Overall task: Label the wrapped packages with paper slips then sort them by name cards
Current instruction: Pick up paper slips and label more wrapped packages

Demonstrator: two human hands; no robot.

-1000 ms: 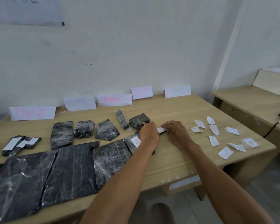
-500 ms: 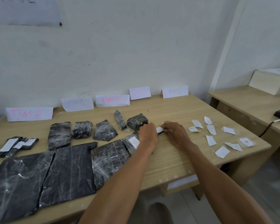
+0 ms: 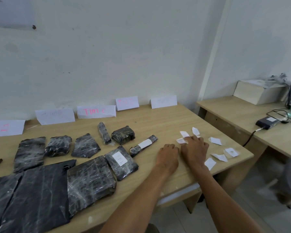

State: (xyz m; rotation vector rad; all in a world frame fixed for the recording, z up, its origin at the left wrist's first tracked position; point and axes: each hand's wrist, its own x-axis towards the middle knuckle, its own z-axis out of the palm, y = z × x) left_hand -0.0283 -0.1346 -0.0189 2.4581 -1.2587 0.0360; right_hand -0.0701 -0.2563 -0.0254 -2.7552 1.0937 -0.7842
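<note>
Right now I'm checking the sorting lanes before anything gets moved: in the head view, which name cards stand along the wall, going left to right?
cut-off card → faintly written card → TIM C card → faded pink card → near-blank card

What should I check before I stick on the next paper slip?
1. Loose slips within reach: ok, the right hand touches them.
2. Left hand free: ok, it holds nothing.
3. Long thin package labelled: ok, a white slip lies across it.
4. Small block package labelled: not ok, no slip shows.
5. Rightmost name card readable: cannot tell, writing too faint.
</note>
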